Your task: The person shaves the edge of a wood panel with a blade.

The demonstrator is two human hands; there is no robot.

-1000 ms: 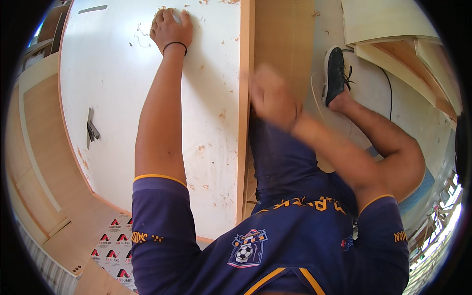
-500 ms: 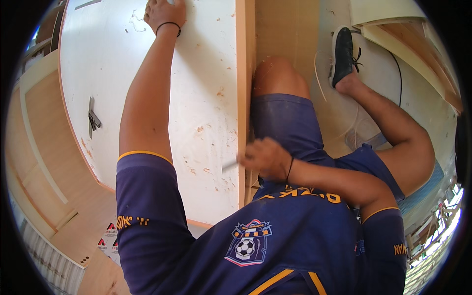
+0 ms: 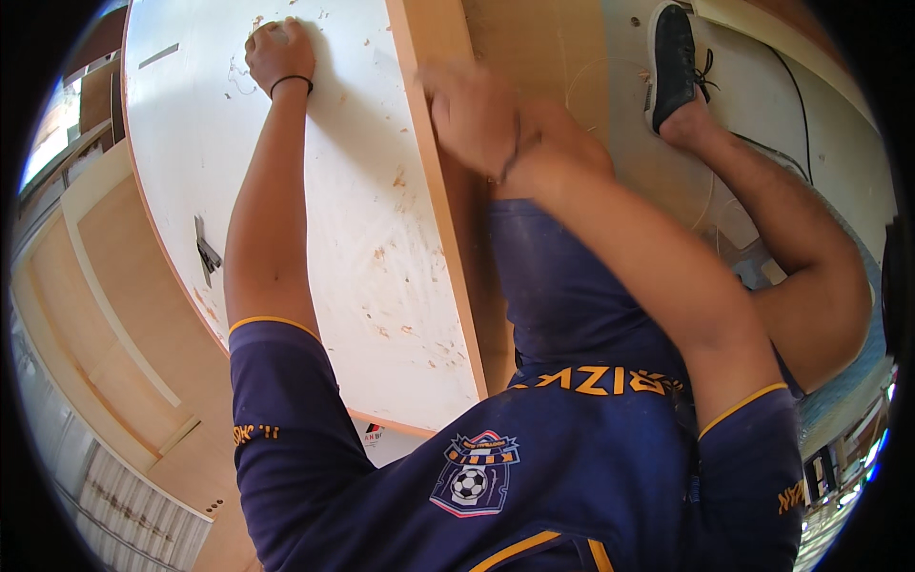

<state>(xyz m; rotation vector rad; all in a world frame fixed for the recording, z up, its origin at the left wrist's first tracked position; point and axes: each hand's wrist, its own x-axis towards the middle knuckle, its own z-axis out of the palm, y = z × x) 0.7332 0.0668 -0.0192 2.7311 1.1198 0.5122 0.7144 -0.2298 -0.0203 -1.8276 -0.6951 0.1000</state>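
Note:
My left hand (image 3: 278,52) is on the far part of the white panel (image 3: 353,191), its fingers bent downward. A small pale patch shows between those fingers; what it is I cannot make out. Blurred by motion, my right hand (image 3: 475,112) is at the panel's light wooden edge (image 3: 443,224), above my knee. Its fingers look curled, and anything inside them is hidden. A grey-and-black tool (image 3: 206,250), too small to name, lies near the panel's left side, and a flat grey strip (image 3: 158,55) lies farther away.
Brown shavings (image 3: 381,255) and smears are scattered over the panel. My bent leg is beside its right edge, and my other foot wears a dark shoe (image 3: 675,67). A black cable (image 3: 796,105) runs along the floor. Wooden boards (image 3: 105,315) stand at left.
My right hand has moved away from my body along the panel's edge; the thin grey blade seen in it earlier is out of sight. The view has shifted, while my left hand stays on the panel.

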